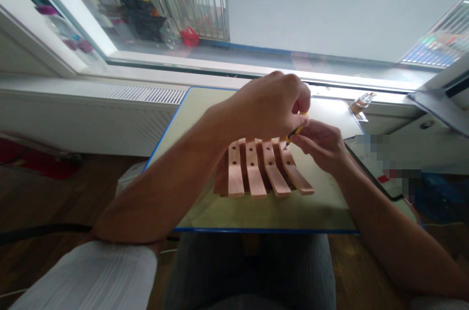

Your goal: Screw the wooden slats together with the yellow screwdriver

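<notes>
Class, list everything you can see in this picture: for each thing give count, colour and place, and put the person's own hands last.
wooden slat piece: one, pale slats on a darker brown base, four slats counted, middle of the table
screwdriver: one, yellow and black, tip at the rightmost slat, between both hands
table: one, pale green top with blue edge, in front of the person
papers: some, white, partly blurred out, right edge of the table
small clear packet: one, transparent with orange, far right corner of the table
radiator: one, white, below the window on the left
window: one, white frame, across the top
left hand: one, over the screwdriver's top
right hand: one, fingers at the screwdriver's shaft
</notes>
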A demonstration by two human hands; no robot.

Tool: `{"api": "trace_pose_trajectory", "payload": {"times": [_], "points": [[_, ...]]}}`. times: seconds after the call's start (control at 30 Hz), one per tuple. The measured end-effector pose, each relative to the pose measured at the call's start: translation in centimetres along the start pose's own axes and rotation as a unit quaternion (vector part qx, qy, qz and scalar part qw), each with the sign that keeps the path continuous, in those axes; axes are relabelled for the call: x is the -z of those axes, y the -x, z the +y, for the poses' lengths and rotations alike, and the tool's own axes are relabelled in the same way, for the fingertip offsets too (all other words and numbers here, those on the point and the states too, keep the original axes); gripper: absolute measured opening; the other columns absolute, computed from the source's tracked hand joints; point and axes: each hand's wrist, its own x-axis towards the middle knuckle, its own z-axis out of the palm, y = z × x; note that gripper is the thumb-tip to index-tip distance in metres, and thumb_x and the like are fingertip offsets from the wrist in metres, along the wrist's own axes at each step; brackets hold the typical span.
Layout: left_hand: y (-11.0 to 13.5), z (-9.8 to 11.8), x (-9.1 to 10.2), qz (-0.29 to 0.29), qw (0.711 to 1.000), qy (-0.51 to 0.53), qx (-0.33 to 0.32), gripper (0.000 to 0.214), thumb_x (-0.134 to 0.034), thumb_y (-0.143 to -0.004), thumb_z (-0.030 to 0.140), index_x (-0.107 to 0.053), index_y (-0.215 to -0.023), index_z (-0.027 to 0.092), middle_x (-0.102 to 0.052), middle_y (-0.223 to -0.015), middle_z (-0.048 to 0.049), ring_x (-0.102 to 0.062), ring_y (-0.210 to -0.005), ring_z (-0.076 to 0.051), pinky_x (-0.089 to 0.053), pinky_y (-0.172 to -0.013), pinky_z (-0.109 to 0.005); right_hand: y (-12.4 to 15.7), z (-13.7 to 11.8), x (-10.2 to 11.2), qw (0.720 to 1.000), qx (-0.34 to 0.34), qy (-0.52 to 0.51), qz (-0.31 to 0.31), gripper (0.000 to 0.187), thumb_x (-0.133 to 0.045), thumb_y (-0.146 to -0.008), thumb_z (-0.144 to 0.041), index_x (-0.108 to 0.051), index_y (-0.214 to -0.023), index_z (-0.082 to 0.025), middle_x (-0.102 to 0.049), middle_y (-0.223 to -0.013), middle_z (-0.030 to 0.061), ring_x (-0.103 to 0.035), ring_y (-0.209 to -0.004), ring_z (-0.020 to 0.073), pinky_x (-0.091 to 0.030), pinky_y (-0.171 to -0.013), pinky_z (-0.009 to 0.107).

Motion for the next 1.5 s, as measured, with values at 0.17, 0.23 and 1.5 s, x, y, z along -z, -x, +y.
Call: {"api": "trace_pose_trajectory", "payload": {"times": [0.17,0.23,1.5], "points": [[-0.1,0.1,-0.1,-0.013,1.000,0.000,-0.014,0.026,-0.066,-0.085,0.023,-0.087,-0.100,0.023,-0.081,-0.096,-0.0060,-0.071,-0.090,-0.020,-0.053,-0.079,-0.034,0.1,0.0,0.1,1.000,-0.005,-0.007,0.013,0.018,-0.087,-0.093,-0.037,-0.083,-0.099,-0.021,-0.065,-0.071,-0.0012,-0.049,-0.059,0.0117,-0.041,-0.053,0.028],[-0.1,0.1,-0.1,-0.013,1.000,-0.003,-0.027,0.025,-0.066,-0.086,0.022,-0.087,-0.100,0.023,-0.082,-0.100,-0.0052,-0.070,-0.090,-0.019,-0.053,-0.080,-0.033,0.1,0.2,0.1,1.000,-0.004,-0.001,0.017,0.019,-0.088,-0.092,-0.036,-0.082,-0.101,-0.021,-0.064,-0.070,-0.0019,-0.049,-0.058,0.0115,-0.040,-0.052,0.028],[-0.1,-0.1,-0.4,0.010,0.999,-0.030,0.004,0.032,-0.072,-0.091,0.041,-0.085,-0.112,0.021,-0.078,-0.098,-0.0082,-0.070,-0.094,-0.023,-0.049,-0.081,-0.036,-0.1,0.6,0.3,1.000,0.010,0.003,0.025,0.025,-0.093,-0.089,-0.031,-0.070,-0.089,-0.022,-0.057,-0.070,-0.0051,-0.043,-0.060,0.0096,-0.036,-0.055,0.028]]}}
